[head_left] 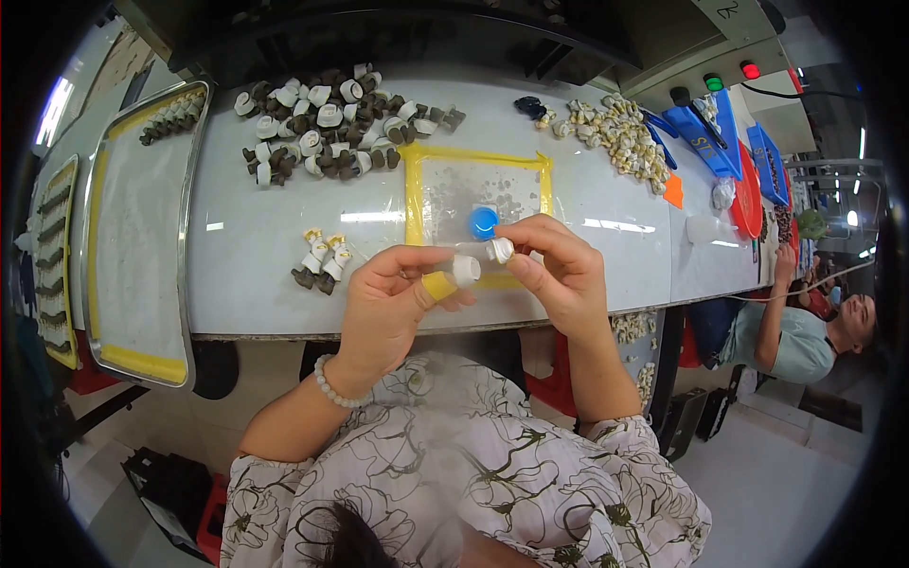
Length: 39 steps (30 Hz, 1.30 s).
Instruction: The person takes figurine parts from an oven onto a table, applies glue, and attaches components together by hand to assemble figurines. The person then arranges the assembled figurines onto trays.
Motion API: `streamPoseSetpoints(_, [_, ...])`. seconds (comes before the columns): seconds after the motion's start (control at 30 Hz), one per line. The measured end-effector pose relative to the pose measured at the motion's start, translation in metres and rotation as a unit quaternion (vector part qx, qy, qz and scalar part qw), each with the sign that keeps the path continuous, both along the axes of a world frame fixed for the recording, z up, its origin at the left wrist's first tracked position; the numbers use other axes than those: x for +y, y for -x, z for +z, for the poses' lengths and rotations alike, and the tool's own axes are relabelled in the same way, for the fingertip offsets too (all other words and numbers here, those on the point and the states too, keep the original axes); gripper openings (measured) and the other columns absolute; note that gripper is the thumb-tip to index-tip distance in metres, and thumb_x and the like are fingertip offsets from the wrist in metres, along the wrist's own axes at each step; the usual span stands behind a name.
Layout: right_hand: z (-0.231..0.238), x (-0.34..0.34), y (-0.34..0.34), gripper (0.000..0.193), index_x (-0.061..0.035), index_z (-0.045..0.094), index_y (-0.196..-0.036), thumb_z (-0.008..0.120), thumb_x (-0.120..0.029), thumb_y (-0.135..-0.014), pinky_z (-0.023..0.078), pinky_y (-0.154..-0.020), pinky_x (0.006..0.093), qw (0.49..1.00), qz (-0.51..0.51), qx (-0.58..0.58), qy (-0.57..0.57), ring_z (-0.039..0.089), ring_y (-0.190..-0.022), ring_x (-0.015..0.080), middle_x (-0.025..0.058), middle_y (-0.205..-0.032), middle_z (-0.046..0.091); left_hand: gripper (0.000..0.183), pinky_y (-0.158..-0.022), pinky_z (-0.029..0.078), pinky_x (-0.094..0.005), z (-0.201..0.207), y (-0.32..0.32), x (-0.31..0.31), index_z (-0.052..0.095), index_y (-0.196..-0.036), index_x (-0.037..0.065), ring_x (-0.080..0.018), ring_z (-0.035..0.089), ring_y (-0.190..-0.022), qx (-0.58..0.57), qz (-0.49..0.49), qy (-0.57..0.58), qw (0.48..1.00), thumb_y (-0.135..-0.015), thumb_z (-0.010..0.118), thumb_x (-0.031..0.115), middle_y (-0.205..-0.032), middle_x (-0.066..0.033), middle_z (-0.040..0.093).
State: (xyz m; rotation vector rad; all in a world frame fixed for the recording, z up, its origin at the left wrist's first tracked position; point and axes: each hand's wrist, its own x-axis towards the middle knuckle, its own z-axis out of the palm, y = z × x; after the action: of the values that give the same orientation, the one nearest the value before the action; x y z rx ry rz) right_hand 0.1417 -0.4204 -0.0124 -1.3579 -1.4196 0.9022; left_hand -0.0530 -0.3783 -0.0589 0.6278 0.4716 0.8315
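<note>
Over the front of a yellow-taped pad (413, 194), my left hand (383, 308) is closed on a small white cup-shaped figurine part (466, 271), its hollow rim facing right. Yellow tape wraps the left thumb. Just right of it, my right hand (568, 275) pinches a small white-and-yellow piece (500, 250) between thumb and fingers. The two pieces are close together but apart. Behind them a round blue container (484, 222) sits on the pad. Several small figurines (324, 257) with yellow-and-white tops and dark feet lie left of the pad.
A heap of white-topped, dark-footed parts (322, 118) lies at the back left. Small white-and-yellow pieces (615, 133) are piled at the back right, near blue bins (705, 137). Metal trays (142, 237) flank the left. Another person (786, 327) sits at far right.
</note>
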Motion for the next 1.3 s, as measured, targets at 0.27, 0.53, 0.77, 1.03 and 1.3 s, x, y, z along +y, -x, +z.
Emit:
streamPoseSetpoints(0.27, [0.002, -0.004, 0.005, 0.027, 0.0005, 0.066, -0.107, 0.065, -0.006, -0.081, 0.048, -0.076, 0.0303, 1.0, 0.025, -0.013, -0.005, 0.06, -0.086, 0.0203, 0.011, -0.095, 0.062, 0.025, -0.072, 0.056, -0.0324, 0.001, -0.001, -0.002, 0.056, -0.112, -0.003, -0.0269, 0.067, -0.081, 0.005, 0.01, 0.006, 1.0, -0.088, 0.06, 0.002, -0.101, -0.0187, 0.065])
streamPoseSetpoints(0.53, [0.004, -0.008, 0.007, 0.025, -0.0045, 0.067, -0.107, 0.068, -0.011, -0.082, 0.05, -0.071, 0.0278, 0.994, 0.026, -0.096, 0.038, 0.061, -0.081, 0.0177, 0.0071, -0.091, 0.063, 0.02, -0.072, 0.057, -0.0344, -0.001, -0.006, -0.009, 0.059, -0.106, -0.006, -0.0276, 0.067, -0.079, 0.046, 0.036, -0.033, 0.998, -0.087, 0.061, -0.001, -0.1, -0.0196, 0.065])
streamPoseSetpoints(0.77, [0.004, -0.007, -0.003, 0.025, -0.0008, 0.068, -0.105, 0.065, -0.002, -0.081, 0.046, -0.068, 0.026, 0.998, 0.045, -0.039, 0.039, 0.06, -0.08, 0.0158, 0.0082, -0.089, 0.065, 0.02, -0.074, 0.056, -0.0299, 0.008, 0.001, -0.001, 0.057, -0.106, -0.007, -0.0221, 0.067, -0.083, 0.086, -0.023, -0.034, 0.995, -0.087, 0.059, -0.004, -0.1, -0.0158, 0.065])
streamPoseSetpoints(1.03, [-0.009, 0.015, -0.118, 0.019, -0.0025, 0.068, -0.093, 0.068, -0.016, -0.08, 0.048, -0.066, 0.0325, 0.896, -0.277, -0.345, -0.023, 0.062, -0.077, 0.0242, 0.0111, -0.092, 0.064, 0.025, -0.086, 0.05, -0.0301, 0.018, 0.1, 0.03, 0.052, -0.111, -0.006, -0.0197, 0.059, -0.099, 0.312, 0.247, -0.354, 0.846, -0.087, 0.054, -0.007, -0.108, -0.0138, 0.059])
streamPoseSetpoints(1.3, [-0.018, 0.028, -0.144, 0.024, -0.0049, 0.064, -0.101, 0.067, -0.021, -0.082, 0.047, -0.06, 0.0327, 0.829, -0.303, -0.466, 0.065, 0.059, -0.065, 0.0203, 0.0072, -0.076, 0.063, 0.028, -0.076, 0.048, -0.0295, 0.013, 0.113, 0.028, 0.065, -0.1, 0.0, -0.0209, 0.06, -0.085, 0.534, 0.258, -0.434, 0.679, -0.073, 0.063, -0.009, -0.092, -0.0115, 0.065])
